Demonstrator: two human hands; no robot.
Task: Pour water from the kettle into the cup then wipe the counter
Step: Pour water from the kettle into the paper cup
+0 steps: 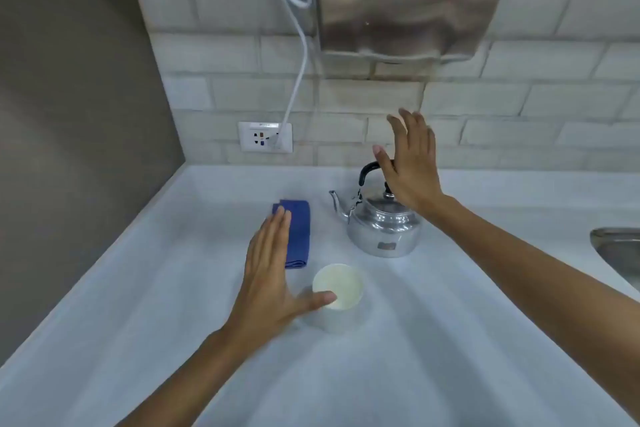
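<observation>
A shiny metal kettle [379, 225] with a black handle stands on the white counter [398, 350], its spout pointing left. A white cup [341, 291] stands upright in front of it. To the left lies a folded blue cloth [298, 232]. My right hand [410, 166] hovers open over the kettle's handle, fingers spread, covering part of the handle and lid knob. My left hand [273, 274] is flat and open just left of the cup, thumb by the cup's rim, fingertips over the cloth's near edge.
A steel hand dryer [408, 0] hangs on the tiled wall above the kettle. Its white cable [298, 80] runs down to a wall socket [265, 141]. A grey side wall [69, 114] bounds the left. The rim of a steel sink [618, 246] shows at right.
</observation>
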